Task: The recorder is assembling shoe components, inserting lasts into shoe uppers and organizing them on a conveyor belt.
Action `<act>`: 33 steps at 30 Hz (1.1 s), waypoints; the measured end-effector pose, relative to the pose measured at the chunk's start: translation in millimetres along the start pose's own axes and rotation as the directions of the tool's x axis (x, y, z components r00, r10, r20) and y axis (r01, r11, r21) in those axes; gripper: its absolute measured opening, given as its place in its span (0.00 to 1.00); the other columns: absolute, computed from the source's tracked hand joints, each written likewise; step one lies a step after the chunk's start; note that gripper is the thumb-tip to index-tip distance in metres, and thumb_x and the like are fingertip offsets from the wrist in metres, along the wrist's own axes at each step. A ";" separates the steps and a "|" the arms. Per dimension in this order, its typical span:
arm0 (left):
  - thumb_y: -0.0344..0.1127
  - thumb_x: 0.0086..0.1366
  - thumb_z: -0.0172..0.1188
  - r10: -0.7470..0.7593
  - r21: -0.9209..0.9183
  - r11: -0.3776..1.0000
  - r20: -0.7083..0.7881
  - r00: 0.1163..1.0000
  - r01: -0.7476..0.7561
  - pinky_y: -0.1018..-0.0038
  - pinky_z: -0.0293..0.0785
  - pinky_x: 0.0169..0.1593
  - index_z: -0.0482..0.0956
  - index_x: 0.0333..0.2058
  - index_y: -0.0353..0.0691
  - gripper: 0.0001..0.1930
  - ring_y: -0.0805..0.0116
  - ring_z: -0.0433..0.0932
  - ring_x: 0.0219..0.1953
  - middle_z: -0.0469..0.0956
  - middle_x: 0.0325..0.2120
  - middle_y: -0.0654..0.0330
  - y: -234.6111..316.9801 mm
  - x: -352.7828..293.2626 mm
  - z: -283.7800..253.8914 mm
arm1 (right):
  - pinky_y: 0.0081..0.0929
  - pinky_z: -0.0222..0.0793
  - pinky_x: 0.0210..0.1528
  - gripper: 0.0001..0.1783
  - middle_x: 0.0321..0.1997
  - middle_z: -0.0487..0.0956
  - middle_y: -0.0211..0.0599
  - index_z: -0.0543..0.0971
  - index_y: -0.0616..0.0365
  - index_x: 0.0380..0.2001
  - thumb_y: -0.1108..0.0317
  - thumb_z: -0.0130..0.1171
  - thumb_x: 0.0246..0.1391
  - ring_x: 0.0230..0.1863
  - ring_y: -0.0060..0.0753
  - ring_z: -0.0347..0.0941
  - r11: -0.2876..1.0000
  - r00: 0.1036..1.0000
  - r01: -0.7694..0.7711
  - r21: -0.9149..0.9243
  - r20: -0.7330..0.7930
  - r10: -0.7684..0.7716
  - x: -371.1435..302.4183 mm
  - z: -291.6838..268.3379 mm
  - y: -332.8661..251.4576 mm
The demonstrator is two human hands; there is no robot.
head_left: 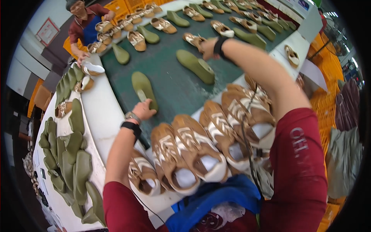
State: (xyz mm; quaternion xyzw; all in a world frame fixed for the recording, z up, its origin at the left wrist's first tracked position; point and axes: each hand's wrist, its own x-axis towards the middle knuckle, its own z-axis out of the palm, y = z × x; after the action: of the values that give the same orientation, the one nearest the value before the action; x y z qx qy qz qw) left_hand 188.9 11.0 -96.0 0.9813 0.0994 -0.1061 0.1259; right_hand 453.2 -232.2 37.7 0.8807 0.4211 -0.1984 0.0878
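My left hand [143,110] is closed on the near end of a green shoe last [141,84], which lies on the dark green belt. Farther off, my right arm reaches across the belt. My right hand [210,48] grips a brown and white sneaker [193,39] at its near end; the fingers are partly hidden. Between my hands a second green last [193,65] lies on its own. Close to my body stands a row of brown sneakers with white stripes and laces [197,145], white material showing inside several of them.
Green lasts [68,162] are heaped on the white table at left. Across the belt [162,54], more sneakers and lasts lie in rows. A co-worker [87,23] stands at the far left, one hand near a shoe [92,69]. Orange crates [324,96] stand at right.
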 end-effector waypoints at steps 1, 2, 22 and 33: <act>0.45 0.50 0.60 0.030 -0.004 1.000 0.027 0.999 -0.030 0.62 0.71 0.44 0.62 0.53 0.43 0.31 0.46 0.74 0.40 0.74 0.37 0.41 2.5 1.2 -3.2 | 0.26 0.68 0.18 0.16 0.22 0.76 0.35 0.76 0.54 0.34 0.59 0.56 0.41 0.19 0.28 0.73 0.990 0.994 0.090 -0.108 -0.045 -0.095 -10.2 -8.3 1.9; 0.44 0.51 0.60 0.082 -0.014 0.997 0.026 0.996 -0.082 0.64 0.72 0.43 0.61 0.54 0.43 0.32 0.47 0.75 0.39 0.75 0.37 0.42 12.7 -5.9 -11.9 | 0.25 0.68 0.19 0.17 0.23 0.76 0.34 0.76 0.56 0.35 0.60 0.56 0.41 0.20 0.27 0.72 0.992 0.992 0.097 0.085 0.076 -0.104 -36.4 -25.1 3.8; 0.31 0.50 0.62 0.171 -0.382 0.882 -0.285 0.943 -0.275 0.68 0.68 0.47 0.65 0.51 0.37 0.28 0.52 0.72 0.44 0.73 0.42 0.50 144.2 -329.0 -7.1 | 0.32 0.69 0.44 0.26 0.45 0.72 0.47 0.64 0.60 0.53 0.62 0.54 0.52 0.41 0.40 0.73 0.775 0.816 0.400 0.489 0.193 -0.544 -274.2 123.5 -132.8; 0.31 0.51 0.61 0.551 -0.416 0.639 -0.341 0.762 -0.648 0.66 0.70 0.44 0.69 0.46 0.36 0.22 0.53 0.73 0.40 0.74 0.38 0.50 219.2 -328.7 10.3 | 0.19 0.69 0.40 0.22 0.44 0.75 0.32 0.73 0.55 0.46 0.53 0.53 0.52 0.41 0.22 0.71 0.636 0.982 0.164 0.754 -0.061 -0.181 -295.6 40.7 -14.8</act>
State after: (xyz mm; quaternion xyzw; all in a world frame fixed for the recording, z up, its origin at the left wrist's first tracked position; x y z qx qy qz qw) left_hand -79.1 -255.1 20.5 0.8932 -0.1974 0.0624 0.3993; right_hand 262.9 -445.0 126.2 0.7909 0.3814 -0.3718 -0.3013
